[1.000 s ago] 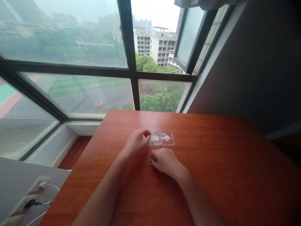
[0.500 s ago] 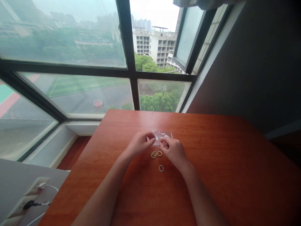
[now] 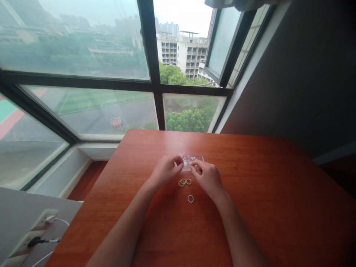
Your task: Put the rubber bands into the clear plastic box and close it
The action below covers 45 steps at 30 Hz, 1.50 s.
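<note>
Rings (image 3: 182, 181) lie at six o'clock from the clear case (image 3: 186, 168), left hand (image 3: 166, 170) at nine, right hand (image 3: 207, 178) at four; cannot tell whether either grip pinches anything.

Dark-framed windows (image 3: 155, 87) shed daylight on a reddish wooden table (image 3: 267, 185), a shadowed wall (image 3: 292, 81) standing at right.

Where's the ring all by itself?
In the head view, the lone ring lies on the table, below the other rings, left of the right forearm.
</note>
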{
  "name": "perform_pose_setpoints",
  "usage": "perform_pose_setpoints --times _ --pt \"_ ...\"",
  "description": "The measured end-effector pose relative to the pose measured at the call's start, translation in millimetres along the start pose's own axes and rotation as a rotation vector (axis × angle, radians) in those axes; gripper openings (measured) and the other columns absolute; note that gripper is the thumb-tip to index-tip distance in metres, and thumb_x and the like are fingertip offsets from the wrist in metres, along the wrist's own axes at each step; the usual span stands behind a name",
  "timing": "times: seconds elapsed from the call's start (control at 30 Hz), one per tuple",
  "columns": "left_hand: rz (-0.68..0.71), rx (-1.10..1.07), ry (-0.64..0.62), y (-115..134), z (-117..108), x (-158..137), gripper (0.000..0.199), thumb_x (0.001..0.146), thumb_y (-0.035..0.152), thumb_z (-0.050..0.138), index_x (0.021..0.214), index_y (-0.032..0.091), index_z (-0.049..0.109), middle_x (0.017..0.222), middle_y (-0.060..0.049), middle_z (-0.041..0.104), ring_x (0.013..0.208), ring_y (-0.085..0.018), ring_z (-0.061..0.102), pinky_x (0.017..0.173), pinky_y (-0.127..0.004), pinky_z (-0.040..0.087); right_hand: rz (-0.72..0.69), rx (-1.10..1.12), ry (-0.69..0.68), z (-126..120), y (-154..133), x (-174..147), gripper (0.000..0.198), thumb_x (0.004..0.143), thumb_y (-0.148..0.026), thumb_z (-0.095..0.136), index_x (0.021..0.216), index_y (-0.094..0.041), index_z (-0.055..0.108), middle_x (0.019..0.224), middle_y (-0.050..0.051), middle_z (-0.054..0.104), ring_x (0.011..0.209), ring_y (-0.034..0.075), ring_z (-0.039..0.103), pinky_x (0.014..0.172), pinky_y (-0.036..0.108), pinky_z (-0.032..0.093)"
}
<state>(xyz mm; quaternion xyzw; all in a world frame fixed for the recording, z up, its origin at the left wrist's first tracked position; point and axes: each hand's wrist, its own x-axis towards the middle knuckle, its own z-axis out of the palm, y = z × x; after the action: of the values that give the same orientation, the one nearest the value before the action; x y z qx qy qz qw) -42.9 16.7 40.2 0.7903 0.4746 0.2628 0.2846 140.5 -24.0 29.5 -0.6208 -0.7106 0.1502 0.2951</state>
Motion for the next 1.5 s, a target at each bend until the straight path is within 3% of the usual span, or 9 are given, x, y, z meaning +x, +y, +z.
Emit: perform_pose_setpoints --times 0.13,0.27,0.63,0.93,1.3,1.5 --pt "-0.056 0.087 0.064 -8 -4 1 0.013 0.078 0.023 0.055 0.075 0.017 0.067 0.075 -0.003 0.069 0.066 -0.013 0.057 0.061 -0.022 0.039 0.006 -0.016 -0.040 -2 1 1 0.014 0.085 -0.028 0.057 0.085 -0.022 0.069 0.065 -0.002 0.064 0.060 0.012 0.055 0.061 0.022 0.034" --pt "-0.066 0.131 0.025 -11 -4 0 0.014 0.078 0.024 0.056 0.073 0.017 0.067 0.072 -0.003 0.068 0.064 -0.013 0.057 0.059 -0.023 0.037 0.020 -0.003 -0.114 -6 0 1 0.013 0.084 -0.025 0.056 0.085 -0.022 0.069 0.068 -0.001 0.065 0.062 0.013 0.057 0.061 0.022 0.035" --pt "-0.089 0.141 0.096 -11 -9 1 0.018 0.081 0.027 0.054 0.080 0.018 0.070 0.077 -0.003 0.070 0.068 -0.014 0.059 0.061 -0.023 0.039 -0.005 0.022 -0.432 -15 -4 -7 0.014 0.080 -0.020 0.058 0.080 -0.023 0.072 0.066 -0.002 0.066 0.060 0.011 0.056 0.056 0.021 0.032" --pt "-0.080 0.131 0.105 -10 -10 1 0.018 0.081 0.026 0.055 0.083 0.018 0.070 0.078 -0.003 0.071 0.068 -0.014 0.059 0.061 -0.023 0.039 -0.055 0.115 -0.714 -15 -1 -14 0.012 0.067 -0.015 0.066 0.075 -0.022 0.072 0.064 -0.005 0.064 0.057 0.009 0.053 0.051 0.019 0.030" --pt "-0.031 0.095 0.096 -9 -5 0 0.015 0.081 0.023 0.055 0.082 0.018 0.069 0.079 -0.002 0.070 0.068 -0.013 0.058 0.062 -0.022 0.039 -0.106 0.031 -0.609 -8 4 -12 0.011 0.071 -0.015 0.061 0.069 -0.021 0.069 0.065 -0.004 0.066 0.059 0.010 0.055 0.053 0.020 0.029" --pt "-0.020 -0.011 0.079 -4 -5 0 0.016 0.082 0.024 0.054 0.080 0.017 0.068 0.076 -0.001 0.069 0.063 -0.012 0.055 0.060 -0.021 0.039 -0.049 0.066 -0.287 -8 3 -2 0.010 0.078 -0.019 0.059 0.078 -0.021 0.069 0.064 -0.003 0.061 0.060 0.011 0.053 0.058 0.020 0.032"
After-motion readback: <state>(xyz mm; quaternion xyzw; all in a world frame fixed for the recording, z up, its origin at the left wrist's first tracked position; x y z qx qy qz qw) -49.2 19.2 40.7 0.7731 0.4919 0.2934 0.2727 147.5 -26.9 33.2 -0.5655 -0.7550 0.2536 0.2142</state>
